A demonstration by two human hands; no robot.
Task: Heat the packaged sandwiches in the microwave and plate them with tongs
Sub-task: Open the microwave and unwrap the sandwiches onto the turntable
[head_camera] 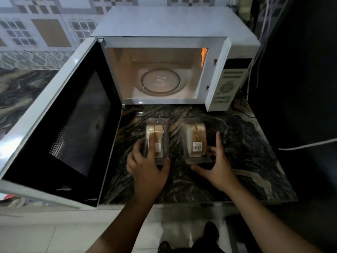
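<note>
Two clear-plastic sandwich packs sitting lower centre on the marbled counter. Left hand is grasping the left pack; right hand is gripping the right pack, whose barcode sticker is unreadable. White microwave above, door open, round glass turntable inside.

A dark marbled stone countertop carries a white microwave. Two packaged sandwiches, the left pack and right pack, lie side by side before it.
</note>
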